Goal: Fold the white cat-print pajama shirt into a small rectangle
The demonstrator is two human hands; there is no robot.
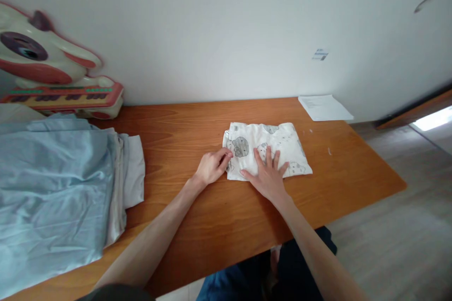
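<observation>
A small white cloth (278, 141) printed with grey cartoon animals lies folded into a rectangle on the wooden table (197, 197). My left hand (213, 166) curls around the cloth's left edge, fingertips tucked at its side. My right hand (269, 175) lies flat on the cloth's near half, fingers spread and pressing down. Both forearms reach in from the bottom of the view.
A pile of light blue and white fabric (52, 183) covers the table's left side. A toy keyboard with a cartoon dog head (52, 80) stands at the back left against the wall. A sheet of paper (324, 107) lies at the back right corner. The floor is to the right.
</observation>
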